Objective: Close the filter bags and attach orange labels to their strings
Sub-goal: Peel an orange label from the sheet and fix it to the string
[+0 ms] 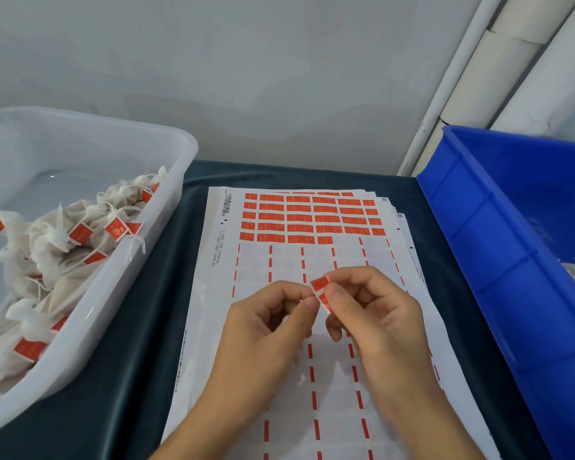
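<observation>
You have one orange label [322, 292] pinched between the fingertips of your left hand [273, 322] and right hand [375, 313], held just above the label sheet [213, 293]; it is a small rectangle, bent or folded about its middle, with a white edge showing. The sheet under your hands lies flat on a stack, its near rows already peeled to bare backing with red dashes, and five rows of orange labels are left at its far end, the nearest row only partly full. To your left, the closed white filter bags [47, 247] lie heaped in the clear tub [120, 293], their strings already bearing orange labels.
</observation>
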Demonstrator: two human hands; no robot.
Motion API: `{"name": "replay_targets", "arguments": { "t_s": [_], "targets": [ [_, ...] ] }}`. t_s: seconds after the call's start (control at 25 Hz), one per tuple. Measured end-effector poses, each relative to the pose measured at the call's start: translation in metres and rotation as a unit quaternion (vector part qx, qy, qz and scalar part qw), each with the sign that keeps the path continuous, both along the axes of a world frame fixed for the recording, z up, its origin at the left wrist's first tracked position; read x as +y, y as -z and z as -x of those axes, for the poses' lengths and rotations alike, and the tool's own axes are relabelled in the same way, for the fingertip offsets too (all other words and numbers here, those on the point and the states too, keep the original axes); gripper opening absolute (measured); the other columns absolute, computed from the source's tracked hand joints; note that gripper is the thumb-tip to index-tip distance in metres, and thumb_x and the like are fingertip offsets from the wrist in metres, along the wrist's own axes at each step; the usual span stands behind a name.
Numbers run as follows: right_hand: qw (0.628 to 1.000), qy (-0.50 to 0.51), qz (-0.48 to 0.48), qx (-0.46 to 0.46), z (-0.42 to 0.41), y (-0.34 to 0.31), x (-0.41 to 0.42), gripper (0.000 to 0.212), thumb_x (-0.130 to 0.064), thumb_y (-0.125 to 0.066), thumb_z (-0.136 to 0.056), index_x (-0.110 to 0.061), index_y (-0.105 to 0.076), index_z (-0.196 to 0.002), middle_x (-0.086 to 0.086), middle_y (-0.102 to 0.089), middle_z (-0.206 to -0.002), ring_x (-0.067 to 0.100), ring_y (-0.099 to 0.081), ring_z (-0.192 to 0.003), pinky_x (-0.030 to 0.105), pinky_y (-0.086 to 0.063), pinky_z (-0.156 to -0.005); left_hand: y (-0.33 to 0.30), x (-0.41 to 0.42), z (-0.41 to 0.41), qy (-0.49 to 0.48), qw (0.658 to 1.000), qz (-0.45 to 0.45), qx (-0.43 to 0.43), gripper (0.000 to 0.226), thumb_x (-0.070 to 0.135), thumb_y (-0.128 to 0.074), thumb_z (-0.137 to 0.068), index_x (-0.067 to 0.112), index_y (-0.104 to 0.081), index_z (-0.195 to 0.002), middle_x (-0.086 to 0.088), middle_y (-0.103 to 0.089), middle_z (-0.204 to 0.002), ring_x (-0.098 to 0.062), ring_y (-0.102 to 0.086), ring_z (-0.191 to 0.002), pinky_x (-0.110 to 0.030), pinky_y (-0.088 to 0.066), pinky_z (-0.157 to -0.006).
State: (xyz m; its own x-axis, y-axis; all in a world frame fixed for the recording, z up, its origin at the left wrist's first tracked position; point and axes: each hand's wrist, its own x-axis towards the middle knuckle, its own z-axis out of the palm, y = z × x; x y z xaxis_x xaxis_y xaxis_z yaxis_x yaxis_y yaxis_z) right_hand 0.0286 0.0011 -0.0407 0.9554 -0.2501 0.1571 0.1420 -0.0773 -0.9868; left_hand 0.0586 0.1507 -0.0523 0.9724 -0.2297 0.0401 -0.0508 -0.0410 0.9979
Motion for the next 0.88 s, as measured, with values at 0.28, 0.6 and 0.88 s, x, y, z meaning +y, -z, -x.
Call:
{"name": "replay_targets", "arguments": {
  "t_s": [0.28,0.6,0.88],
  "targets": [
    [1.0,0.001,0.012,0.008,-0.0009,-0.0001,-0.001,0.009,-0.027,-0.076,-0.087,-0.028,-0.078,-0.096,0.004,-0.07,-0.077,0.021,-0.064,-0.065,0.03,-0.06,-0.061,0.0004,0.002,-0.0005,0.012,1.0,0.002,-0.017,0.017,0.022,-0.065,-0.101,0.029,-0.079,-0.093,0.001,-0.074,-0.081,-0.023,-0.068,-0.077,-0.036,-0.06,-0.074],
    [0.999,-0.025,0.035,0.005,-0.001,-0.0009,-0.0038,0.01,-0.022,-0.077,-0.091,-0.03,-0.077,-0.097,0.001,-0.072,-0.079,0.016,-0.066,-0.069,0.026,-0.057,-0.065,-0.0028,0.0028,0.0011,0.016,1.0,0.021,-0.007,0.016,0.036,-0.069,-0.094,0.025,-0.079,-0.087,0.001,-0.073,-0.076,-0.018,-0.066,-0.071,-0.03,-0.059,-0.07],
    [0.997,-0.024,0.076,-0.017,0.0031,-0.0033,-0.0101,0.027,-0.032,-0.063,-0.096,-0.042,-0.074,-0.119,-0.001,-0.075,-0.085,0.022,-0.072,-0.077,0.025,-0.059,-0.064,-0.0034,0.0041,-0.002,-0.002,1.0,0.017,0.009,0.022,0.03,-0.071,-0.098,0.019,-0.077,-0.08,0.005,-0.065,-0.063,-0.005,-0.054,-0.055,-0.017,-0.045,-0.053]
  ]
}}
